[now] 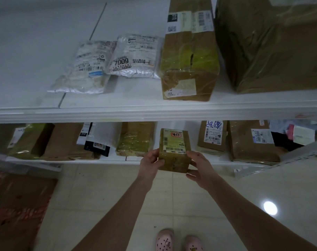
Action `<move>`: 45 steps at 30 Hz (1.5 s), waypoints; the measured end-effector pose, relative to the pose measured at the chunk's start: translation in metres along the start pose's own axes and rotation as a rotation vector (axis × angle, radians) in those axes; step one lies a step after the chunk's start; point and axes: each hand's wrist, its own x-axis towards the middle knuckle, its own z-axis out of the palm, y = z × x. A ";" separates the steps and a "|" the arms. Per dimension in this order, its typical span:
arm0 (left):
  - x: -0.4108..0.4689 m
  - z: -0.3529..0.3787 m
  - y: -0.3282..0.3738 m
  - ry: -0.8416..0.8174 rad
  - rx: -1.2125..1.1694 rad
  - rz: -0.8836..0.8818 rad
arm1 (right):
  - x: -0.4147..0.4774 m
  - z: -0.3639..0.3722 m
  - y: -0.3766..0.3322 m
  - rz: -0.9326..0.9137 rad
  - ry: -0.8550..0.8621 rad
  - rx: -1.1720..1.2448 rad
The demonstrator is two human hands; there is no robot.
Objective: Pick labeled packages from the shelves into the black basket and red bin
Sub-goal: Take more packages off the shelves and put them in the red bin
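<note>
A small brown taped box (174, 151) with a white barcode label and a red sticker on top sits at the front edge of the lower shelf (132, 158), partly past it. My left hand (151, 163) grips its left side, thumb on the front face. Its right side is held by my right hand (199, 166), fingers curled under the bottom corner. The black basket and red bin are not in view.
The upper shelf (118, 111) carries two white plastic mailers (134, 57), a tall taped carton (188, 57) and a large carton (273, 42). More cartons (252, 140) and bags line the lower shelf. Cardboard (18, 211) lies on the tiled floor at left. My feet (179, 241) stand below.
</note>
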 end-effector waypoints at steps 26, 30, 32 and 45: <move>-0.002 -0.040 -0.001 0.072 -0.045 -0.389 | 0.001 -0.011 -0.001 -0.016 0.022 -0.240; -0.015 -0.019 -0.005 0.080 -0.160 -0.378 | -0.011 0.011 0.019 0.104 -0.135 -0.235; -0.025 -0.010 -0.004 0.075 -0.178 -0.353 | -0.019 0.029 0.024 0.101 -0.208 -0.206; -0.096 -0.106 0.012 0.196 -0.302 -0.182 | -0.072 0.094 0.012 0.016 -0.256 -0.359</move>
